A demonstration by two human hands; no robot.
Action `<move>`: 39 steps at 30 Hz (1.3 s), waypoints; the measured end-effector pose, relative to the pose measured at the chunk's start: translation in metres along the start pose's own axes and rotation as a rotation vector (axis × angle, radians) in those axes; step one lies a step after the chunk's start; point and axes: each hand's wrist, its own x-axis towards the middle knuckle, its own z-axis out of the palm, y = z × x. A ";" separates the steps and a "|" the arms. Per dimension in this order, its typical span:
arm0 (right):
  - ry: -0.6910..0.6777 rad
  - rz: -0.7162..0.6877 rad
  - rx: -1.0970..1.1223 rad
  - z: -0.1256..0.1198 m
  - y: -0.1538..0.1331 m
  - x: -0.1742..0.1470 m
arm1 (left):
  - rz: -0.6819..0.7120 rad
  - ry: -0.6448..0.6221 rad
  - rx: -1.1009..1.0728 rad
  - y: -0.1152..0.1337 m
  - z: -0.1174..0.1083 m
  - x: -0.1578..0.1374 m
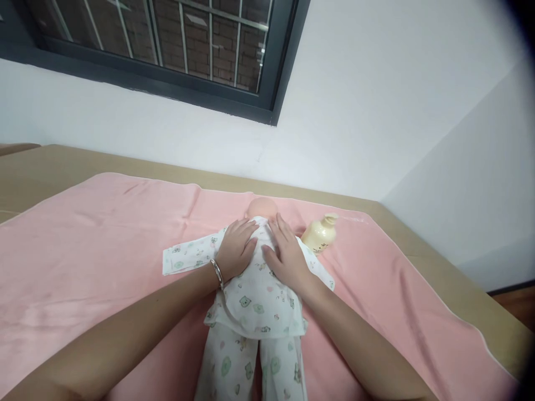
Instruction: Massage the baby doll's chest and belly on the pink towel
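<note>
A baby doll (262, 207) lies stretched out with its smooth head at the far end. It wears a white printed top (261, 303) and matching trousers (228, 362). My left hand (235, 249) rests flat on the left upper part of the top, fingers together and thumb apart. A silver bangle (217, 273) circles that wrist. On the right upper part, my right hand (289, 255) lies flat too, its fingertips close to the doll's head. Neither hand grips anything. One sleeve (190, 254) spreads out to the left; the right sleeve is partly covered by my forearm.
A pale yellow pump bottle (320, 234) leans beside the doll's right sleeve. Under everything lies a creased pink cloth (137, 239) on a wooden surface (430, 273). White walls (355, 100) stand behind and to the right, with a dark-framed window (167, 78) at upper left.
</note>
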 end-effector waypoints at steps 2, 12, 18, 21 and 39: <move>0.011 -0.019 0.014 0.002 0.001 0.000 | -0.003 -0.002 0.001 0.000 0.000 0.000; 0.032 -0.039 -0.033 0.018 0.000 -0.001 | -0.017 -0.030 0.043 0.000 -0.003 0.001; -0.006 0.040 -0.070 0.022 -0.006 0.001 | -0.074 -0.055 0.049 -0.007 -0.001 -0.001; -0.026 0.115 -0.107 0.017 -0.015 0.000 | -0.111 -0.108 0.061 -0.001 -0.006 0.001; 0.242 -0.413 0.128 -0.042 -0.132 -0.265 | -0.710 -0.409 -0.636 0.188 -0.128 -0.196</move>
